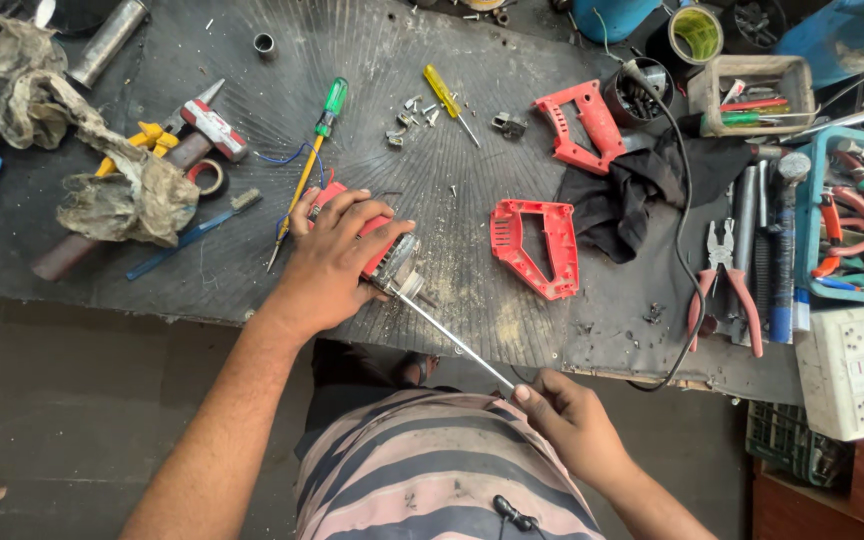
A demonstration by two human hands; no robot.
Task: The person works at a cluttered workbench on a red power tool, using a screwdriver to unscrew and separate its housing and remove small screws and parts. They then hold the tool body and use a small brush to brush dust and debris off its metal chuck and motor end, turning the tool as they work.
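Left hand [337, 262] clamped over the red plastic motor unit with a silver metal end [382, 255], pressed down on the dark ribbed bench [372, 60]. Right hand [572, 420] closed around the handle of a long steel-shafted screwdriver [452, 340], tip just beyond the left grip. Best kept in line with the screw, pushed firmly, with the unit pinned flat to avoid slipping.

Even, diffuse light falls from above on the dark workbench [472, 90], bright enough to show the radial scratches in its mat. Shadows are soft and short, gathering beneath the bench edge and over the floor. The metal rod [452, 338] and the steel cylinder [107, 42] catch mild glints. Focus is sharp at centre; wide-angle distortion bends the frame edges, and the far-right tools look slightly smeared.
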